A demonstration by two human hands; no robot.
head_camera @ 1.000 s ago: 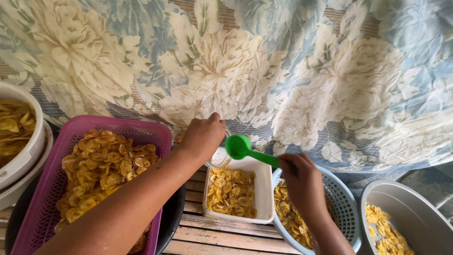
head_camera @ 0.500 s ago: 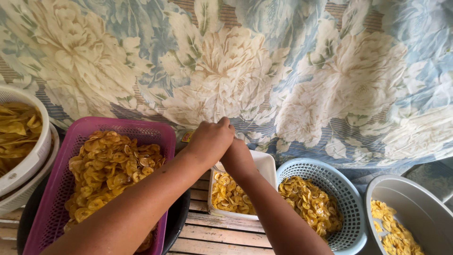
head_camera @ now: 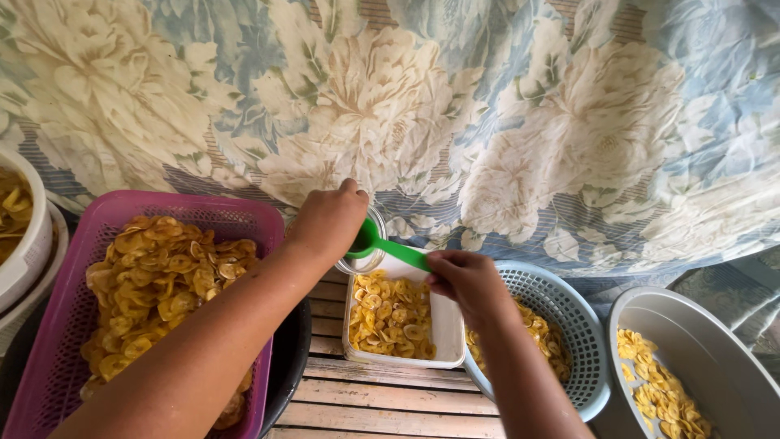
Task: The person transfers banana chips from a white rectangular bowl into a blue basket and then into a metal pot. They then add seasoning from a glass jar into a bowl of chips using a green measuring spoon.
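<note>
My left hand (head_camera: 329,221) grips a small clear round container (head_camera: 367,250), holding it tilted above the far end of a white rectangular tray (head_camera: 448,325) that holds yellow chips. My right hand (head_camera: 465,280) holds the handle of a green spoon (head_camera: 390,245), and the spoon's bowl is inside the mouth of the clear container. The container's contents are hidden by my hand.
A pink rectangular basket (head_camera: 244,213) full of yellow chips sits on a black basin (head_camera: 291,358) at left. A blue round basket (head_camera: 569,325) with chips is under my right arm. A grey oval bowl (head_camera: 707,349) with chips lies at right. White bowls (head_camera: 24,260) stand far left. A floral cloth (head_camera: 487,122) hangs behind.
A second ago the green spoon hung free above the tray. Then both hands met at the container. Now the spoon's bowl is inside the clear container and my right hand has drawn back rightward.
</note>
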